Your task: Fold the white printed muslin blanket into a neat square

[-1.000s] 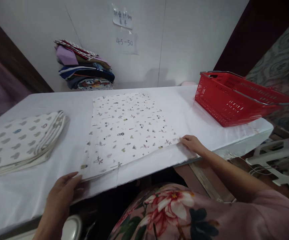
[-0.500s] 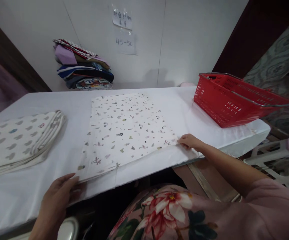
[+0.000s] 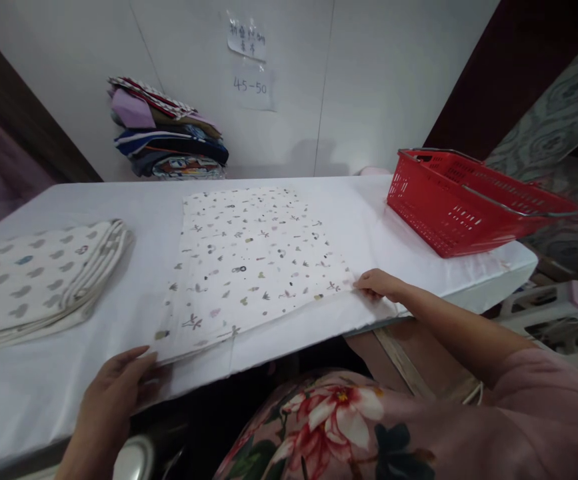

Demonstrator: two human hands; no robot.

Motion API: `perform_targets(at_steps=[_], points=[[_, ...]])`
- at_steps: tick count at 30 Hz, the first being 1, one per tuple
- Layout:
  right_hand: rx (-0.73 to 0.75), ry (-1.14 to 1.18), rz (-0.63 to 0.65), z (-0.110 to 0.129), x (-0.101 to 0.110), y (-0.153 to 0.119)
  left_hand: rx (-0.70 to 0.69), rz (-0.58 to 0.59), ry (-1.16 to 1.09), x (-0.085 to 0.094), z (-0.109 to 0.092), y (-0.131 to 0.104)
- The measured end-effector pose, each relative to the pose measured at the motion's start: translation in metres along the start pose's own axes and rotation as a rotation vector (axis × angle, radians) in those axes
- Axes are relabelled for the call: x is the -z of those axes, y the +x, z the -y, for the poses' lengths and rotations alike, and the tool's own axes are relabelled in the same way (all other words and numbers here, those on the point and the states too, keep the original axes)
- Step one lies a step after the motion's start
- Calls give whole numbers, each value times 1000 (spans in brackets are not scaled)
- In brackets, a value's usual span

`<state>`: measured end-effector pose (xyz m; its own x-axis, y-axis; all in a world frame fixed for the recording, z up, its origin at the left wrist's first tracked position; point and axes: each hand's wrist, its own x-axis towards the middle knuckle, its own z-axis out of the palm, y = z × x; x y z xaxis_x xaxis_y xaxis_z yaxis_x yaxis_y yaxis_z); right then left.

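Observation:
A white cloth (image 3: 253, 260) printed with small plants, birds and leaves lies flat on the white-covered table (image 3: 363, 233). Its near left corner is pinched in my left hand (image 3: 121, 383), between thumb and fingers. At the near right corner my right hand (image 3: 379, 284) has its fingers closed on the cloth too. Between the two hands the near edge runs along the front of the table. To the left sits a folded cream cloth (image 3: 33, 280) with grey shapes, in several layers, untouched.
A red plastic basket (image 3: 461, 207) with metal handles stands at the table's right end. Folded clothes (image 3: 171, 137) are stacked behind the table at the back left, against the wall. Paper signs (image 3: 251, 83) hang on the wall. A white plastic stool (image 3: 559, 313) is at the lower right.
Both hands keep their hold on the near corners, and the printed cloth lies as before. Only the view has shifted very slightly.

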<state>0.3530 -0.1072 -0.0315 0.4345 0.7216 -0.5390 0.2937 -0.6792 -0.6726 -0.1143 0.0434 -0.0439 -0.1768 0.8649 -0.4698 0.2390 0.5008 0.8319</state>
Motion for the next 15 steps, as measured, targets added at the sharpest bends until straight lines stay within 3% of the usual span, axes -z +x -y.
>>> perform_targets(at_steps=[9, 15], points=[[-12, -189, -37, 6, -3, 0, -23, 12, -2, 3, 4, 5], [-2, -94, 16, 2, -10, 1, -63, 47, -11, 5, 4, 3]])
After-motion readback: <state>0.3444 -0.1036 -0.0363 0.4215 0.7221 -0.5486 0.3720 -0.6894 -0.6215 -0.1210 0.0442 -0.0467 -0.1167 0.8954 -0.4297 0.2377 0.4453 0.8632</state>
